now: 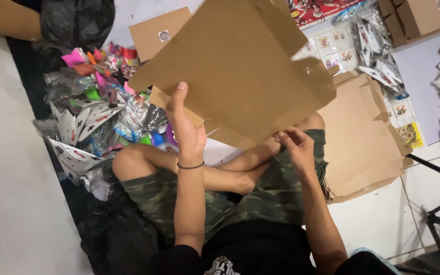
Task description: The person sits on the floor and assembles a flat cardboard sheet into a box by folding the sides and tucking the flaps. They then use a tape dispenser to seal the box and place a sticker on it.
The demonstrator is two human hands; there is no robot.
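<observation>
Brown cardboard sheet (240, 66) is held up by both hands: left hand (187, 132) grips its edge, right hand (295, 145) pinches underneath.

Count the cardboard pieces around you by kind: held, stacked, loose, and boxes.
Flat cardboard blank held in hands: 1
Stack of flat cardboard blanks: 1
Loose cardboard sheet with round sticker: 1
Open cardboard box: 1
Total: 4

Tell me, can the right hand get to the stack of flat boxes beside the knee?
Probably yes. The right hand pinches the lower edge of the cardboard sheet, and the stack of flat boxes lies just beside it with nothing between. It would have to let go first.
</observation>
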